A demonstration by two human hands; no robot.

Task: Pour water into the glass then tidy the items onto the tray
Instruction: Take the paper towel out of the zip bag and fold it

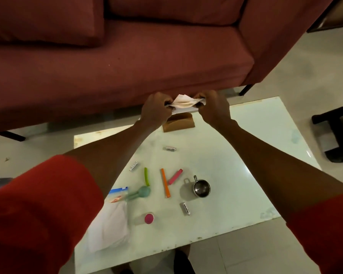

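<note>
Both hands are raised over the far edge of the white table [246, 147]. My left hand [155, 109] and my right hand [212, 107] pinch the two ends of a crumpled white tissue [183, 102] stretched between them. Below the tissue stands a brown cardboard holder [179, 122]. Nearer to me a small steel cup [201, 187] sits on the table. Green [146, 176], orange [165, 182] and pink [175, 176] sticks lie left of the cup. No tray and no water vessel show in this view.
Small batteries [170, 148] [133, 166] [185, 208] lie scattered. A pink round lid [149, 218], a teal spoon-like tool [141, 192], a blue-and-white packet [118, 193] and a white cloth [109, 226] lie at the near left. A red sofa [127, 56] stands behind the table.
</note>
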